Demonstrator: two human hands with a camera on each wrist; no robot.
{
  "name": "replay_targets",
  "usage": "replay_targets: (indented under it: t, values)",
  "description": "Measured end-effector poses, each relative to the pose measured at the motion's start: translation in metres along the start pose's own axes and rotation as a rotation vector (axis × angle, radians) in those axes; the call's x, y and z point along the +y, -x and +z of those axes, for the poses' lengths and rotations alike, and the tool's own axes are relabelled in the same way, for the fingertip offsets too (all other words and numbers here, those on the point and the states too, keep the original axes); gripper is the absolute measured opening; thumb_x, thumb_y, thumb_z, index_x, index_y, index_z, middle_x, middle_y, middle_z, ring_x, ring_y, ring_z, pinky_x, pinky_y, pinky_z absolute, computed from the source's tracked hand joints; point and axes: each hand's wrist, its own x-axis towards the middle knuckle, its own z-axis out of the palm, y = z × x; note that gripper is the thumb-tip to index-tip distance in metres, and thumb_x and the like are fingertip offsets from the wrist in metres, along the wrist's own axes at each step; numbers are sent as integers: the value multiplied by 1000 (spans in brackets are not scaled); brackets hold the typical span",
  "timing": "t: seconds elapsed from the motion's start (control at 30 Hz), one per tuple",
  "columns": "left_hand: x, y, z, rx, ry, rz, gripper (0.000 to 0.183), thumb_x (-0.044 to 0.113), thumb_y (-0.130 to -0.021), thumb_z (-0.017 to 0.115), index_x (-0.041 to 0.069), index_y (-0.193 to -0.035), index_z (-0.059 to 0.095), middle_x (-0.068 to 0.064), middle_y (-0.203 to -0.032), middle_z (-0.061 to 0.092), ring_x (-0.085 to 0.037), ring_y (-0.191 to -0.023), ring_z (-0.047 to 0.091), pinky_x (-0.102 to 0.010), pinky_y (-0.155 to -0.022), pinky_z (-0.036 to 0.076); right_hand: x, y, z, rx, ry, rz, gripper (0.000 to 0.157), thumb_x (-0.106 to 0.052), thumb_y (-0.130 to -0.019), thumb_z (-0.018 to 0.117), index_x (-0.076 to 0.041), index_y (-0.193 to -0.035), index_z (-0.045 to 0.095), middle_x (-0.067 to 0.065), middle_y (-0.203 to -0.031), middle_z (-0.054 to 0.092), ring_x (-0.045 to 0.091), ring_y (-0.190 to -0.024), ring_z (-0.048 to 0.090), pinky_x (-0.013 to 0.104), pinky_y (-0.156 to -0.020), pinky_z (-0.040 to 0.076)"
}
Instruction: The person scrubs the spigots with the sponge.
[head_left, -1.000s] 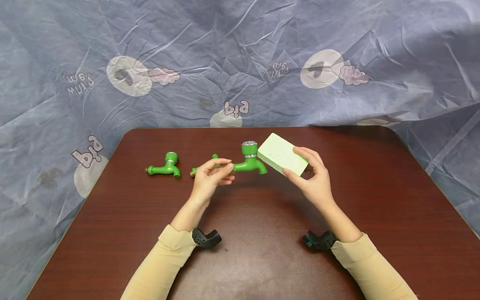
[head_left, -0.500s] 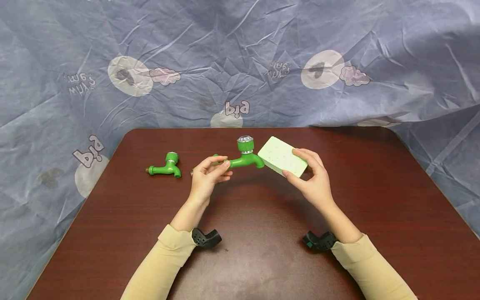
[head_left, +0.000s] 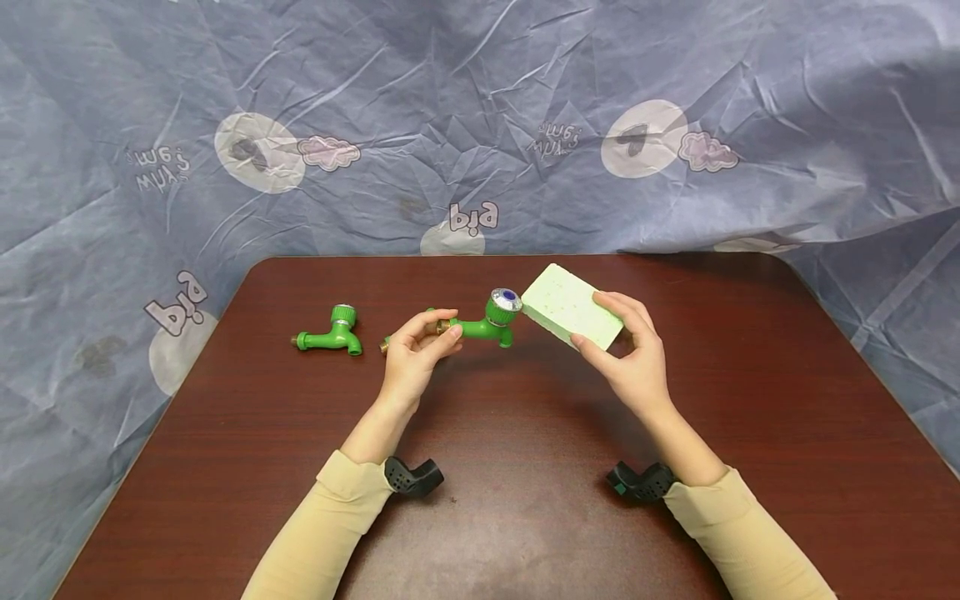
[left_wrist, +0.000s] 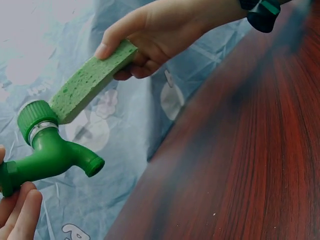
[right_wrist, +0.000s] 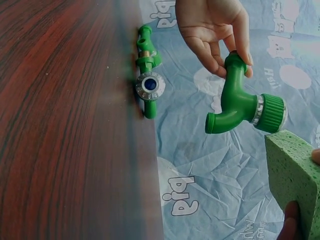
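My left hand (head_left: 416, 350) pinches a green tap (head_left: 480, 328) by its inlet end, where brass thread shows at the fingertips. The tap is held above the table, its knob tilted toward the head camera so the blue-centred silver cap shows. My right hand (head_left: 633, 354) grips a pale green sponge block (head_left: 572, 308) between thumb and fingers at its right end. In the left wrist view the sponge's far end (left_wrist: 65, 107) meets the tap's ribbed knob (left_wrist: 37, 120). In the right wrist view, a sponge corner (right_wrist: 280, 137) sits right at the knob (right_wrist: 271, 112).
Another green tap (head_left: 331, 339) lies on the brown table (head_left: 510, 467) at the left. A further one (head_left: 385, 344) lies behind my left hand, mostly hidden. Both wrists carry black camera mounts (head_left: 414, 477). A printed blue-grey cloth (head_left: 480, 125) hangs behind the table.
The held tap first rose and tilted back slightly, then its knob tipped toward the head camera, exposing the cap and brass thread. The sponge dipped slightly, then moved up and right.
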Motion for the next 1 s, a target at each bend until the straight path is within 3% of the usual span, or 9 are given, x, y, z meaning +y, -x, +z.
replay_targets:
  t: [0.23,0.4,0.6,0.83,1.0]
  values:
    - [-3,1,2,-18,-130,56,34,-7,-79,70,-6,-112,63,-1,-92,62,-12,-82,61,-20,-69,53,22,-1,-2,-15,-132,7,53,19,-71,69,11,-121,55,16,-124,49,15,-95,53,14,-68,47]
    - [-4,2,3,-71,-94,111,37,-15,-75,69,-12,-110,61,-16,-104,61,-13,-88,60,-26,-75,55,24,0,-3,-155,-161,19,52,21,-71,67,12,-122,54,19,-123,48,13,-94,54,15,-70,48]
    - [-6,3,4,-130,-127,169,37,-16,-73,70,-13,-109,61,-25,-104,57,-14,-90,61,-31,-80,55,3,3,0,-279,-50,-22,50,17,-71,70,12,-118,56,25,-122,49,12,-100,52,15,-74,45]
    - [-6,3,4,-139,-138,188,35,-17,-73,69,-13,-108,62,-24,-104,57,-15,-92,60,-32,-82,54,-3,2,1,-213,58,37,48,10,-74,72,8,-119,58,21,-122,51,9,-94,52,15,-71,45]
    - [-4,4,5,-156,-133,150,38,-15,-75,68,-12,-112,60,-27,-107,59,-13,-91,61,-31,-79,55,-1,2,0,-193,28,17,49,12,-73,71,8,-119,58,22,-122,51,9,-95,52,14,-72,44]
